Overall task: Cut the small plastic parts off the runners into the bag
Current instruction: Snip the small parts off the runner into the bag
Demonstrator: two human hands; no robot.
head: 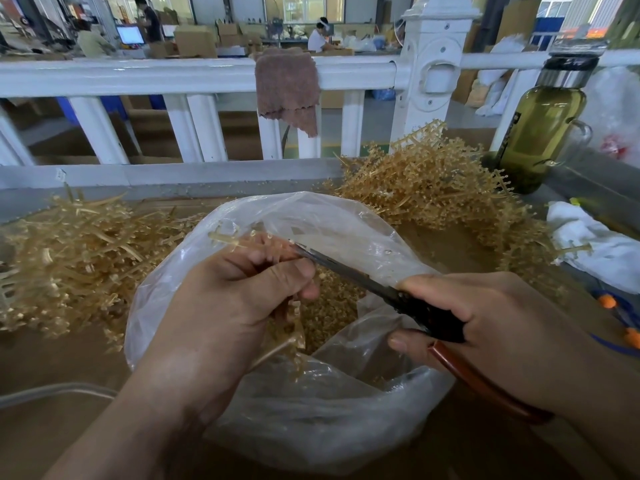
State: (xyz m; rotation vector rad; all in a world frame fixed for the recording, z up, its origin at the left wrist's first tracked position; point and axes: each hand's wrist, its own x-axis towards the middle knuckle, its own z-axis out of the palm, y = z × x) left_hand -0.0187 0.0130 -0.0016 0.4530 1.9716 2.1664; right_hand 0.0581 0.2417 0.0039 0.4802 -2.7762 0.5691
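Looks like mid-snip to me: left hand (242,292) is curled tight round a runner (235,239) held over the mouth of the bag (311,410). Right hand (485,323) grips the scissors (346,271), with the blade tips right at the runner just past the fingers. Next move probably needs a close cut at the stem so the bits drop straight down, then a turn of the runner. Runners are thin translucent amber plastic, comb-like with little nubs. The bag is floppy, crinkly clear film with a layer of cut parts (332,313) already inside. The bristly pile on the right (443,188) looks uncut, while the pile on the left (69,258) looks barer, likely stripped.
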